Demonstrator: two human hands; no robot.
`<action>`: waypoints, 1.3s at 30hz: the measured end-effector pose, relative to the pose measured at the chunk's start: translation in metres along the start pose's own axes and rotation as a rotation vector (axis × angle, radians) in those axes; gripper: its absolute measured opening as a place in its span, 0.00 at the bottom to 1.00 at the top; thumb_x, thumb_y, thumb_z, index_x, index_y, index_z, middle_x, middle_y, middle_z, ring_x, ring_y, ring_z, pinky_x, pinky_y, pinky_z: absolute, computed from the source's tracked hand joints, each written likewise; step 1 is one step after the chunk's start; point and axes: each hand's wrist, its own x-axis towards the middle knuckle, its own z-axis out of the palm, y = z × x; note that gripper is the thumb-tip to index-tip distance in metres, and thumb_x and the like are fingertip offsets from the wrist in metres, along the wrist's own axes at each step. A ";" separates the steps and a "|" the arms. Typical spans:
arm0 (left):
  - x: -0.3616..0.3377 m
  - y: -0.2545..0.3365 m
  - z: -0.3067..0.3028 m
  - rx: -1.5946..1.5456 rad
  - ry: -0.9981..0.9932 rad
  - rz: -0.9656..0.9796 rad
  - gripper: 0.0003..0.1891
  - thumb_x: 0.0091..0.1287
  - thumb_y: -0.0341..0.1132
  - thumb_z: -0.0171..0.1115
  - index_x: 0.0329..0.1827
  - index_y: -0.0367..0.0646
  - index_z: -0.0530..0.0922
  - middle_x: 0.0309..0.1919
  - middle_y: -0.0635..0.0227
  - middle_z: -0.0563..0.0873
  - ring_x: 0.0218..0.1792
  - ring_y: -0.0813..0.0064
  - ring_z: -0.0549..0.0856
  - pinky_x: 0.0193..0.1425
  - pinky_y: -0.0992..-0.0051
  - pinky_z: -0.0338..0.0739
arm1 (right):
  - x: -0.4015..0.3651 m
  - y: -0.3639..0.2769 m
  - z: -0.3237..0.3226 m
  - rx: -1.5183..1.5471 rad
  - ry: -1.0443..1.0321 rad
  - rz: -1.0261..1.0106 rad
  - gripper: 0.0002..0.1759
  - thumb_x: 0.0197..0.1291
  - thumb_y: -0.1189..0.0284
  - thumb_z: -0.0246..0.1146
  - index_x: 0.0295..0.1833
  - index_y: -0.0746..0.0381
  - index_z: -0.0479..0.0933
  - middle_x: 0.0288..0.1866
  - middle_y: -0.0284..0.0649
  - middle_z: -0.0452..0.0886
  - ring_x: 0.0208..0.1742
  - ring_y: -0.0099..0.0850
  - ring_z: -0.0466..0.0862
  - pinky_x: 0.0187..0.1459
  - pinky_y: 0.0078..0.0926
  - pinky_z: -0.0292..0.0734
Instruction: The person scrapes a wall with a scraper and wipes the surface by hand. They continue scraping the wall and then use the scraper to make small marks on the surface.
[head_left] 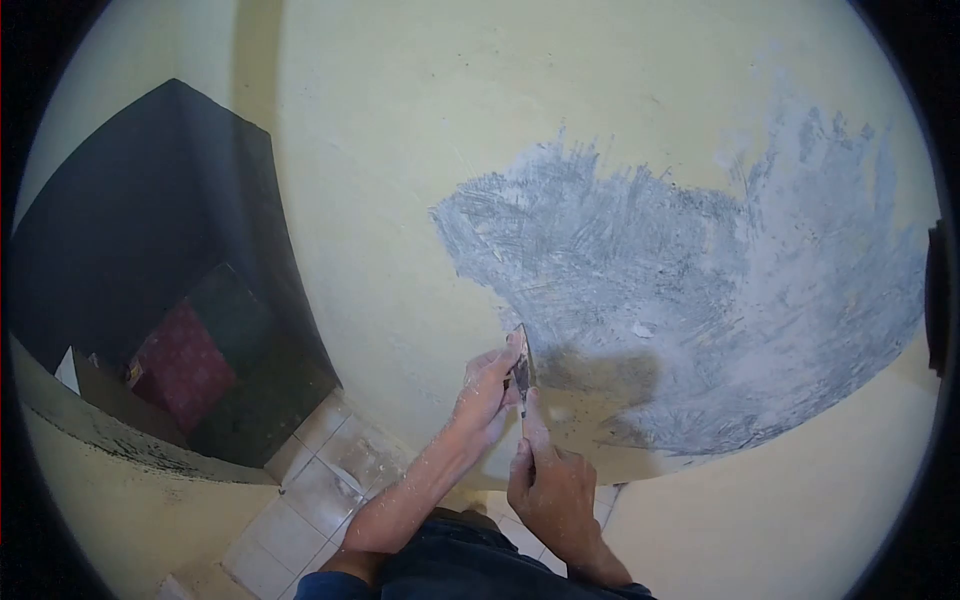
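Observation:
My right hand (556,492) is closed round the handle of a scraper (522,372), which points up and away from me. My left hand (486,392) is closed at the scraper's blade, with its fingertips near the blade's upper end. Both hands are in front of a yellow wall (390,230). Above and to the right of them, a rough grey patch (620,240) spreads over the wall. White dust covers my fingers and left forearm.
At the left, a dark panelled recess (120,200) holds a red patterned sheet (185,365) and a green surface (265,410). Dusty floor tiles (325,500) lie below. A dark object (937,300) is at the right edge.

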 end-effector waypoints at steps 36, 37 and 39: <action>-0.010 -0.002 -0.020 0.319 -0.002 0.077 0.20 0.73 0.47 0.57 0.26 0.43 0.79 0.18 0.77 0.76 0.20 0.90 0.71 0.24 0.83 0.62 | -0.003 0.009 0.024 0.184 0.085 0.077 0.33 0.60 0.82 0.56 0.72 0.68 0.60 0.20 0.51 0.76 0.20 0.50 0.78 0.26 0.42 0.71; -0.015 -0.003 -0.020 0.416 0.040 0.156 0.19 0.73 0.47 0.58 0.27 0.42 0.80 0.18 0.77 0.77 0.20 0.90 0.71 0.22 0.82 0.61 | -0.005 0.013 0.024 0.184 0.128 0.045 0.33 0.59 0.82 0.56 0.72 0.69 0.60 0.22 0.51 0.77 0.21 0.49 0.78 0.27 0.41 0.72; -0.025 -0.005 -0.020 0.517 0.073 0.234 0.19 0.72 0.45 0.58 0.29 0.39 0.81 0.19 0.75 0.78 0.20 0.89 0.72 0.22 0.82 0.61 | -0.010 0.026 0.022 0.092 0.160 -0.053 0.34 0.59 0.83 0.56 0.73 0.68 0.59 0.26 0.51 0.78 0.23 0.46 0.79 0.28 0.38 0.73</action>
